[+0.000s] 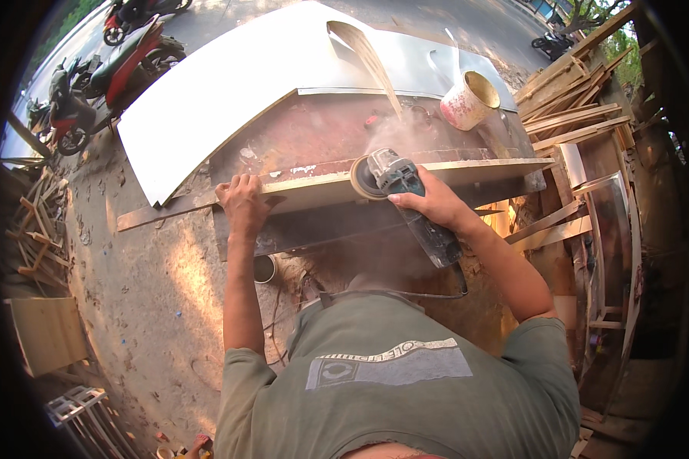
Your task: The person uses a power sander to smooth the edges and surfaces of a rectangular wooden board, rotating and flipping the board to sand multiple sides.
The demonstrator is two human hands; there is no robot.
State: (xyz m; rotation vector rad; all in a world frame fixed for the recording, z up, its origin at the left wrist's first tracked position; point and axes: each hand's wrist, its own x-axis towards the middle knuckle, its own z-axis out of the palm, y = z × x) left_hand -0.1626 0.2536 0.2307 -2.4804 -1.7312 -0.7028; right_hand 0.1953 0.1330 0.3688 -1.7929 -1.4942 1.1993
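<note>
My right hand [438, 200] is wrapped round a dark angle grinder [430, 236], whose round disc [362, 180] meets the edge of a long pale wooden board [314, 191]. Pale dust rises about the disc. Farther left, my left hand [242, 200] grips the same board, fingers over its top edge and thumb turned inward. The board lies along the near side of a dusty reddish workbench [283, 138]. From the grinder's lower end a dark cord [462, 281] hangs toward my body.
A large white sheet [222, 76] covers the bench's far part, with a stained bucket [461, 109] and a curved wood strip [367, 65] on it. Stacked timber [574, 122] and wooden frames stand right. Scrap wood [38, 229] and parked motorbikes [130, 65] are left. An open can [265, 269] sits below.
</note>
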